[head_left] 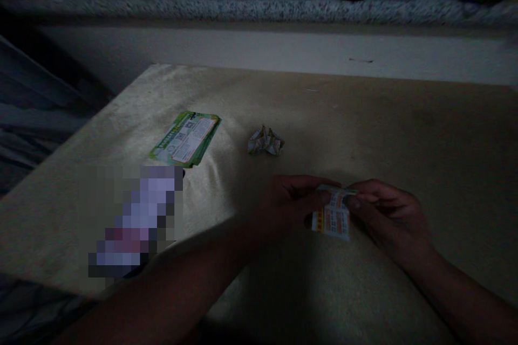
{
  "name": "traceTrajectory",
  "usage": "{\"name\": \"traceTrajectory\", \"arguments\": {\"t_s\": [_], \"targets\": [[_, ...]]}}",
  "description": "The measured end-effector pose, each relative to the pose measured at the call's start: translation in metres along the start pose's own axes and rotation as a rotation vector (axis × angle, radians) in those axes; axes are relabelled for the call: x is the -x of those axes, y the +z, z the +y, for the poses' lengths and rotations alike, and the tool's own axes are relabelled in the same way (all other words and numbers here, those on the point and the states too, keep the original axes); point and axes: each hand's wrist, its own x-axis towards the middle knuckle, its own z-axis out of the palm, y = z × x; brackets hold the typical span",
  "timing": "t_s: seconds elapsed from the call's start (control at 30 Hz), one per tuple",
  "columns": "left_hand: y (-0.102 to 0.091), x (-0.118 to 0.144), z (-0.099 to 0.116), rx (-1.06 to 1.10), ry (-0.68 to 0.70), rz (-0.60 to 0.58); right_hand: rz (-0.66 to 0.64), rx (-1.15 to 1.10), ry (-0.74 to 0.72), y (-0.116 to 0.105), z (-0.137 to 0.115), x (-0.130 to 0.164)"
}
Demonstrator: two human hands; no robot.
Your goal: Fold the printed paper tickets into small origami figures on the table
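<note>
Paper slip [332, 215] pinched at its top edge between left hand [289, 199] and right hand [384, 213], both closed on it, hanging long-way down just above worktop [404, 135], crumpled paper [265, 141] farther off.

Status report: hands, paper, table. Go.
Left hand and right hand both pinching small printed paper above table. Folded paper piece and green leaflet lie apart, beyond hands.
</note>
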Motion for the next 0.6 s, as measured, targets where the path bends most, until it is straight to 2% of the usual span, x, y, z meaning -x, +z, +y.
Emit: {"name": "traceTrajectory", "arguments": {"t_s": [0.23, 0.47, 0.6], "targets": [[-0.0018, 0.0015, -0.0065, -0.091, 0.003, -0.022, 0.042, 0.08, -0.028, -0.0065, -0.0036, 0.0032], [-0.0005, 0.0007, -0.0029, -0.036, 0.045, 0.002, -0.053, -0.085, 0.101, -0.0044, 0.0014, -0.0005], [0.0019, 0.0016, -0.0006, -0.078, 0.042, 0.026, -0.039, -0.019, 0.124, -0.0042, -0.0009, 0.0001]]}}
